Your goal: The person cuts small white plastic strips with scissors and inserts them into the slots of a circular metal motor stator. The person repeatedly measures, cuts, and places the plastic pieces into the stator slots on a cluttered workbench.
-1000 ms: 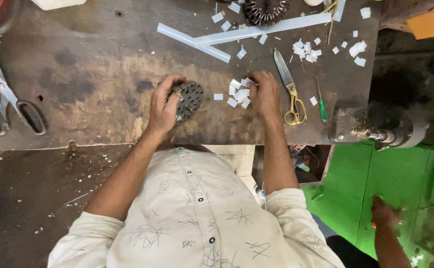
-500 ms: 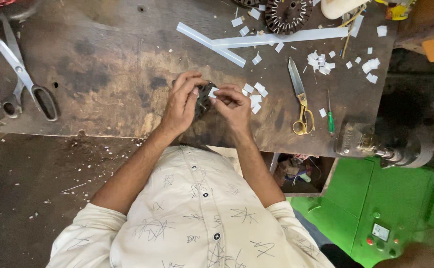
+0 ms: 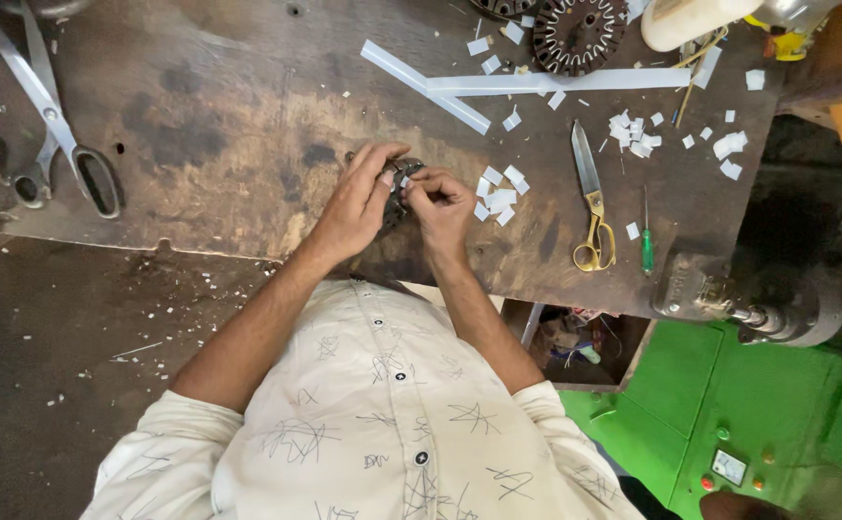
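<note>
Both hands, left hand [image 3: 358, 204] and right hand [image 3: 440, 204], grip slotted metal disc [image 3: 395, 188]; disc orientation hidden.

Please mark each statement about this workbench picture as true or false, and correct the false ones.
1. Both hands hold the dark slotted metal core. True: the left hand and the right hand meet on it above the wooden bench.
2. The yellow-handled scissors are in the right hand. False: they lie on the bench, to the right of both hands.
3. A green-handled screwdriver lies beside the yellow-handled scissors. True.
4. The large steel shears lie at the right end of the bench. False: they lie at the left end.
5. Small white paper pieces lie next to the right hand. True.
</note>
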